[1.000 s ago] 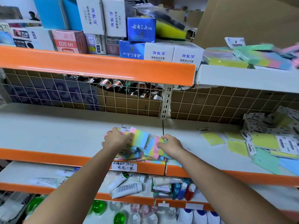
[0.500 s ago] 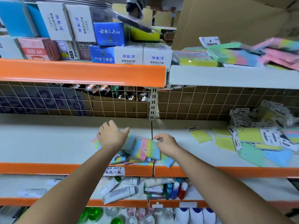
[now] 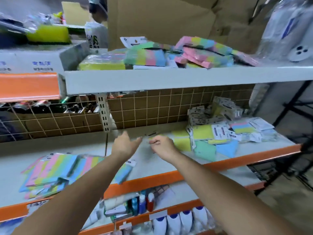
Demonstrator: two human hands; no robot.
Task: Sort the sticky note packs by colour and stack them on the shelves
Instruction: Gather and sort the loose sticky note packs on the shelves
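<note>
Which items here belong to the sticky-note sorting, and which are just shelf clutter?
Job:
- rainbow packs, middle shelf, left
- loose mixed packs, middle shelf, right
- rainbow and pink packs, top shelf
- left hand and right hand, both empty

Lying about:
- white boxes, top left
- cardboard box
- bottles, lower shelf
- tubes
</note>
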